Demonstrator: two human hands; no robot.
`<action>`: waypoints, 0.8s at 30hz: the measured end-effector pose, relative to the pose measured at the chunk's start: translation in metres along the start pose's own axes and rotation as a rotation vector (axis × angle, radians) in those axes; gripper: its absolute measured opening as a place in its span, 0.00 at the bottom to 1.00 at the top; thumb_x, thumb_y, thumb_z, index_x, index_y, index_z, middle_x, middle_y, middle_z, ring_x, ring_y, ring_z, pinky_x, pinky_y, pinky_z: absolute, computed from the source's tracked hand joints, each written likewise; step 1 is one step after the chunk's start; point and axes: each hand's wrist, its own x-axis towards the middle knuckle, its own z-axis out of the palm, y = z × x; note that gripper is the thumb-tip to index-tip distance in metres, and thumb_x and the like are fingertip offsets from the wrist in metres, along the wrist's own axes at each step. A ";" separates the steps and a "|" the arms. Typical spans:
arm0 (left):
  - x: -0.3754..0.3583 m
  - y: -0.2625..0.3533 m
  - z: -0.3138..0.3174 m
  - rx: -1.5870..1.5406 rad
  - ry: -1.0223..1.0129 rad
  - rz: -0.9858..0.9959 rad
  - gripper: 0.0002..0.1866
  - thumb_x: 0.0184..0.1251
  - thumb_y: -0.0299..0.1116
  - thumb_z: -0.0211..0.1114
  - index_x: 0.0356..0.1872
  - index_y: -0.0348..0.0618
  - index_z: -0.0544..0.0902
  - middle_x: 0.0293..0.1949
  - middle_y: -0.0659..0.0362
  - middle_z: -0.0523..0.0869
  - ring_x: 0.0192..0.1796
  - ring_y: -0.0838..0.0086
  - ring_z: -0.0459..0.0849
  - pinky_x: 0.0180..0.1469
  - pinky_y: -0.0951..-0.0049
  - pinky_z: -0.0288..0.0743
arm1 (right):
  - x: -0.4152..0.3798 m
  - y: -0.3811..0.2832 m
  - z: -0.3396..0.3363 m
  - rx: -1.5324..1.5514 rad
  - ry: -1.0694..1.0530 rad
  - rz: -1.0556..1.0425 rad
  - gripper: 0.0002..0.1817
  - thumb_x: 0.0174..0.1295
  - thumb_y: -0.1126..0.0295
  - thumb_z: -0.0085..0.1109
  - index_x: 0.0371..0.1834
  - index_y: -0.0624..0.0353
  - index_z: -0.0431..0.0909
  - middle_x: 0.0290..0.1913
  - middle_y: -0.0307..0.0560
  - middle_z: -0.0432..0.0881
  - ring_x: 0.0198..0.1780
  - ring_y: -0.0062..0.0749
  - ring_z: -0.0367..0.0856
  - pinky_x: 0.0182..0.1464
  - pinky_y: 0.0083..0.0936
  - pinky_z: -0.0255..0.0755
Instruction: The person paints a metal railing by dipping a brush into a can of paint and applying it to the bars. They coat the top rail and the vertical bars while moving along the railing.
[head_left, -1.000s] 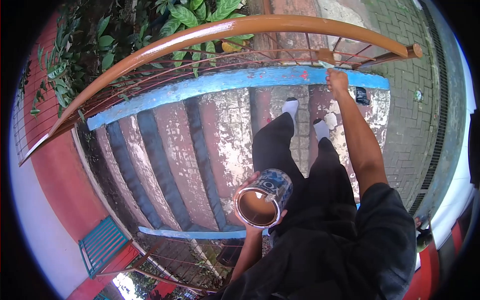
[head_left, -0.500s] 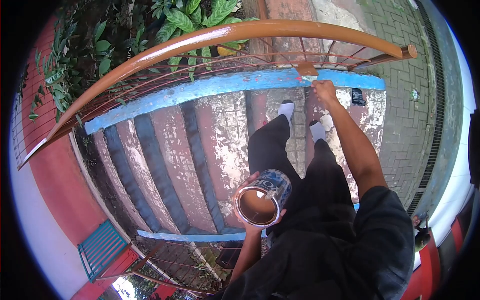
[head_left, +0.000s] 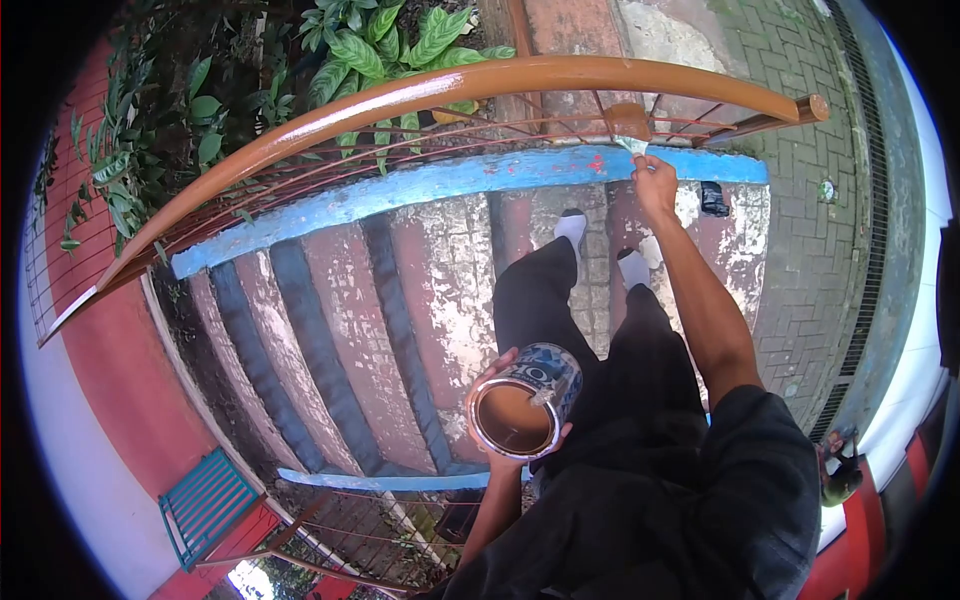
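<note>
The right hand [head_left: 655, 185] has risen from the blue curb [head_left: 400, 185] level; its fingers are clamped on a paintbrush [head_left: 634, 146] whose bristles now meet the small brown bracket [head_left: 627, 120] just beyond the fingertips, under the brown handrail [head_left: 420, 88]. Judged: painting of that bracket is resuming. The left hand [head_left: 497, 395] is unmoved, its fingers wrapped around an open paint can [head_left: 522, 400] of brown paint, well behind the brush.
</note>
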 end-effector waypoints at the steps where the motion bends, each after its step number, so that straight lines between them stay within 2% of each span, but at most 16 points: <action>1: 0.002 0.000 0.001 0.000 -0.001 -0.004 0.69 0.46 0.51 0.93 0.86 0.47 0.54 0.78 0.44 0.70 0.81 0.46 0.72 0.84 0.42 0.67 | -0.006 -0.004 0.002 -0.009 0.044 -0.081 0.14 0.78 0.59 0.68 0.44 0.60 0.92 0.26 0.39 0.84 0.21 0.19 0.74 0.22 0.25 0.64; 3: 0.002 -0.001 0.002 0.039 -0.011 0.004 0.69 0.47 0.51 0.92 0.86 0.47 0.54 0.78 0.44 0.70 0.82 0.47 0.72 0.84 0.42 0.67 | -0.007 -0.008 0.008 -0.021 0.087 -0.146 0.15 0.78 0.58 0.67 0.45 0.59 0.92 0.27 0.38 0.84 0.22 0.19 0.75 0.23 0.26 0.66; 5: -0.002 -0.002 0.001 0.021 0.007 -0.020 0.68 0.44 0.49 0.94 0.83 0.46 0.57 0.77 0.41 0.73 0.80 0.44 0.74 0.83 0.40 0.68 | 0.003 -0.003 0.012 0.151 -0.047 0.101 0.20 0.74 0.52 0.69 0.48 0.59 0.94 0.37 0.60 0.94 0.40 0.49 0.94 0.51 0.43 0.84; 6: 0.002 -0.005 0.003 -0.006 0.043 -0.014 0.67 0.40 0.46 0.96 0.81 0.44 0.60 0.75 0.38 0.76 0.79 0.41 0.77 0.83 0.37 0.69 | 0.005 0.005 0.013 0.154 -0.039 0.103 0.20 0.74 0.52 0.69 0.48 0.59 0.94 0.37 0.60 0.94 0.40 0.49 0.94 0.51 0.43 0.84; 8: 0.004 -0.005 0.006 0.010 0.027 -0.004 0.67 0.41 0.47 0.96 0.81 0.44 0.60 0.76 0.38 0.76 0.79 0.41 0.77 0.83 0.37 0.69 | 0.007 0.035 0.022 -0.324 0.235 -0.171 0.23 0.72 0.50 0.69 0.48 0.64 0.93 0.40 0.68 0.93 0.45 0.63 0.93 0.54 0.50 0.84; 9: 0.005 -0.004 0.007 0.005 0.034 -0.004 0.67 0.41 0.48 0.96 0.81 0.44 0.60 0.75 0.38 0.76 0.79 0.41 0.77 0.83 0.37 0.69 | 0.005 0.045 0.023 -0.297 0.237 -0.145 0.24 0.70 0.50 0.68 0.45 0.66 0.93 0.43 0.72 0.92 0.50 0.71 0.92 0.57 0.54 0.83; 10: 0.007 -0.004 0.008 0.001 0.041 -0.006 0.66 0.42 0.48 0.96 0.81 0.44 0.60 0.75 0.38 0.76 0.78 0.41 0.78 0.83 0.38 0.70 | 0.008 0.054 0.021 -0.293 0.243 -0.144 0.24 0.70 0.50 0.68 0.45 0.66 0.93 0.43 0.72 0.92 0.50 0.71 0.92 0.57 0.54 0.83; 12: 0.006 -0.004 0.009 -0.003 0.043 -0.011 0.66 0.42 0.48 0.96 0.81 0.44 0.60 0.75 0.38 0.75 0.79 0.42 0.77 0.83 0.38 0.70 | 0.012 0.078 0.012 -0.356 -0.008 0.026 0.23 0.69 0.52 0.67 0.47 0.62 0.94 0.45 0.70 0.93 0.52 0.67 0.92 0.60 0.49 0.83; 13: 0.007 -0.004 0.009 -0.007 0.048 -0.013 0.66 0.41 0.48 0.95 0.81 0.44 0.60 0.76 0.39 0.75 0.79 0.42 0.77 0.82 0.38 0.70 | 0.015 0.085 0.012 -0.427 0.061 -0.019 0.20 0.67 0.54 0.67 0.42 0.62 0.95 0.43 0.62 0.95 0.46 0.57 0.95 0.54 0.46 0.85; 14: 0.009 -0.005 0.010 -0.008 0.045 -0.006 0.66 0.41 0.48 0.95 0.81 0.44 0.60 0.76 0.39 0.75 0.79 0.42 0.77 0.82 0.38 0.70 | 0.022 0.089 0.009 -0.423 0.066 -0.022 0.20 0.67 0.54 0.67 0.42 0.62 0.95 0.43 0.62 0.95 0.46 0.57 0.95 0.54 0.46 0.85; 16: 0.009 -0.006 0.012 0.010 0.040 -0.014 0.67 0.42 0.50 0.95 0.81 0.44 0.59 0.76 0.39 0.74 0.79 0.42 0.76 0.83 0.39 0.69 | 0.023 0.078 -0.002 -0.220 -0.030 0.122 0.17 0.69 0.56 0.68 0.39 0.60 0.93 0.33 0.49 0.92 0.31 0.38 0.89 0.36 0.38 0.81; 17: 0.008 -0.007 0.012 0.010 0.039 -0.018 0.67 0.42 0.50 0.95 0.81 0.44 0.59 0.76 0.39 0.74 0.79 0.42 0.76 0.83 0.39 0.69 | 0.025 0.070 -0.008 -0.223 -0.030 0.125 0.17 0.69 0.56 0.68 0.39 0.60 0.93 0.33 0.49 0.92 0.31 0.38 0.89 0.36 0.38 0.81; 19: 0.008 -0.005 0.014 0.046 0.021 -0.024 0.68 0.42 0.52 0.94 0.81 0.44 0.57 0.76 0.40 0.73 0.80 0.43 0.75 0.83 0.39 0.67 | 0.027 0.037 -0.019 0.199 -0.118 0.243 0.13 0.73 0.59 0.67 0.39 0.58 0.89 0.26 0.37 0.82 0.23 0.21 0.75 0.23 0.27 0.66; 20: 0.010 -0.006 0.014 0.045 0.022 -0.023 0.68 0.42 0.52 0.94 0.81 0.44 0.57 0.76 0.40 0.73 0.80 0.43 0.75 0.83 0.39 0.67 | 0.029 0.022 -0.023 0.199 -0.117 0.241 0.13 0.73 0.59 0.67 0.39 0.58 0.89 0.26 0.37 0.82 0.23 0.21 0.75 0.23 0.27 0.66; 22: 0.011 -0.006 0.014 0.026 -0.029 0.022 0.68 0.50 0.51 0.91 0.86 0.48 0.53 0.78 0.41 0.69 0.81 0.45 0.72 0.83 0.41 0.67 | 0.028 0.002 -0.029 0.289 -0.120 0.197 0.12 0.76 0.61 0.65 0.41 0.58 0.87 0.24 0.33 0.76 0.20 0.17 0.67 0.21 0.22 0.57; 24: 0.012 -0.004 0.016 0.037 -0.026 0.018 0.68 0.50 0.51 0.91 0.86 0.48 0.52 0.79 0.42 0.69 0.82 0.45 0.72 0.83 0.41 0.67 | 0.018 -0.006 -0.032 0.246 -0.089 0.191 0.12 0.76 0.61 0.65 0.42 0.59 0.88 0.24 0.33 0.78 0.20 0.17 0.68 0.21 0.22 0.58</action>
